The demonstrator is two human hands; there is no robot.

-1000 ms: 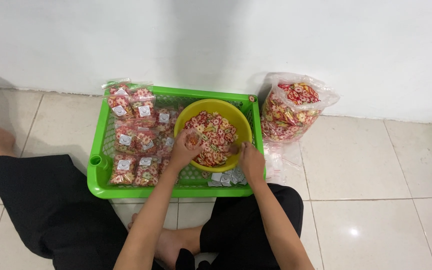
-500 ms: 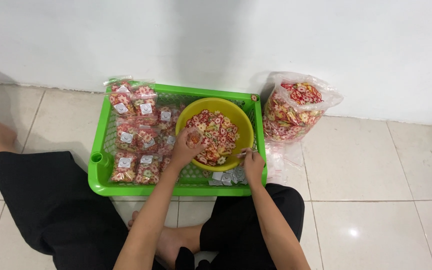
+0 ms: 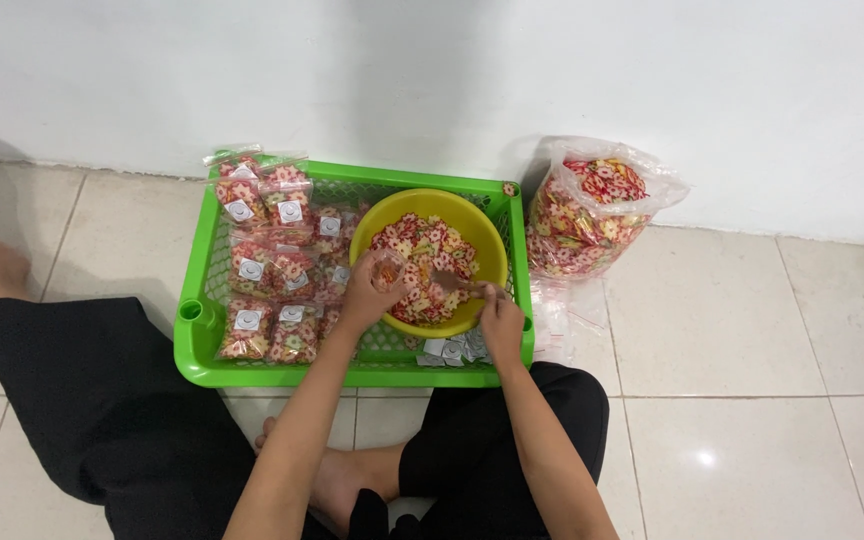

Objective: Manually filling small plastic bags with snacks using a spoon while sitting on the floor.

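Note:
A yellow bowl (image 3: 487, 240) of small red, yellow and white snack pieces sits in the right half of a green plastic basket (image 3: 202, 340). My left hand (image 3: 367, 297) holds a small clear bag (image 3: 388, 268) at the bowl's near left rim. My right hand (image 3: 500, 318) rests at the bowl's near right rim and grips a scoop (image 3: 452, 283) that reaches into the pieces. Several filled, sealed packets (image 3: 267, 265) with round white labels lie in the basket's left half.
A big clear plastic bag of the same snack (image 3: 592, 205) stands against the white wall, right of the basket. Small white labels (image 3: 452, 348) lie in the basket's near right corner. Empty clear bags (image 3: 557, 315) lie on the tiled floor. My crossed legs are below.
My right hand moved from the bowl's edge down toward me, then back to the near right rim with the scoop in the pieces. My left hand stayed at the bowl with the bag.

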